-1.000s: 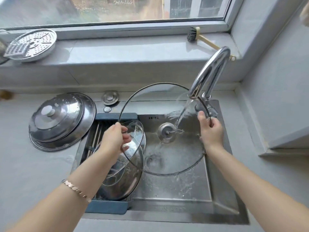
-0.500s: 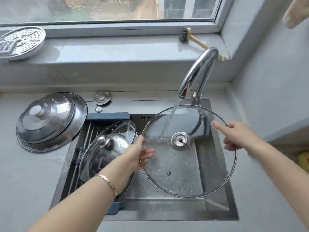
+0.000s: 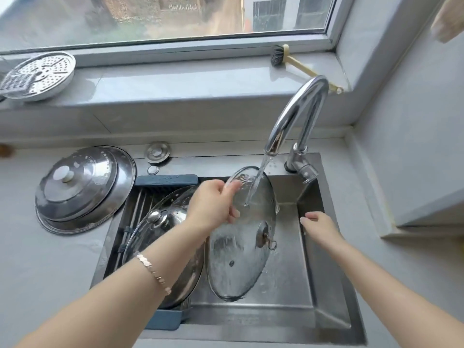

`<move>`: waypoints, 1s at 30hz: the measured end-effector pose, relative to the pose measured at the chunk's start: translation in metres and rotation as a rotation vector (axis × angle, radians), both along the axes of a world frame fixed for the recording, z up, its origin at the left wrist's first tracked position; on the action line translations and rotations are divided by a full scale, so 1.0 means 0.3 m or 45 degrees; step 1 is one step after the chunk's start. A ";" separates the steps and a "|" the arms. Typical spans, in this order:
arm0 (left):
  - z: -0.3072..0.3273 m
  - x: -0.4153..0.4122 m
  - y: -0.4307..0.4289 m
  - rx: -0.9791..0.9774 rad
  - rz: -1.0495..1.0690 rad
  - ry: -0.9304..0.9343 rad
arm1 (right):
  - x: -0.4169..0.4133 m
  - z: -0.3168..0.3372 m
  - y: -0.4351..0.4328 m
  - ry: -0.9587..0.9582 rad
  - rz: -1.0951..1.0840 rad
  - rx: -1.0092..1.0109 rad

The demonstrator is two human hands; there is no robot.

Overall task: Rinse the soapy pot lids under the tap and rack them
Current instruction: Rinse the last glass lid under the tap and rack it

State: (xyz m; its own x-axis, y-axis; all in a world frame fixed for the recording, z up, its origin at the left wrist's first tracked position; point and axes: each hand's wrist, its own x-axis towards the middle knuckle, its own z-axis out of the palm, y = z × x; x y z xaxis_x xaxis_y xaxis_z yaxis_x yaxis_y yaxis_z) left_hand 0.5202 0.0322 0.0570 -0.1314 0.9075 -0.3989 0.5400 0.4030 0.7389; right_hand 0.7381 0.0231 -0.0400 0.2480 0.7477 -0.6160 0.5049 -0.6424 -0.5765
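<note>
The left hand (image 3: 213,204) is pinching one glass lid (image 3: 241,262) at its twelve o'clock rim under the one running tap (image 3: 293,116); the right hand (image 3: 321,229) is hovering loose-fingered, empty, at three o'clock; two lids (image 3: 163,222) are lying racked at nine.

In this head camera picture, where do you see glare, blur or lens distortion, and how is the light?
Head view: soft daylight from the window, no hard shadows; bright glare on the tap and on the steel lids at left; the glass lid held by the left hand looks smeared by running water; the wide lens bows the windowsill and stretches both forearms.
</note>
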 end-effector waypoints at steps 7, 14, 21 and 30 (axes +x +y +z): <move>-0.016 0.159 0.027 0.127 -0.475 0.557 | -0.012 0.020 0.153 0.172 -0.129 0.315; 0.001 0.146 -0.004 0.210 -0.427 0.494 | -0.075 0.050 0.231 0.292 -0.420 0.391; 0.014 0.109 -0.059 0.220 -0.201 0.330 | -0.070 0.065 0.191 0.469 -0.217 0.322; 0.065 0.068 -0.121 0.188 -0.030 0.198 | -0.183 0.051 -0.114 0.150 0.639 0.144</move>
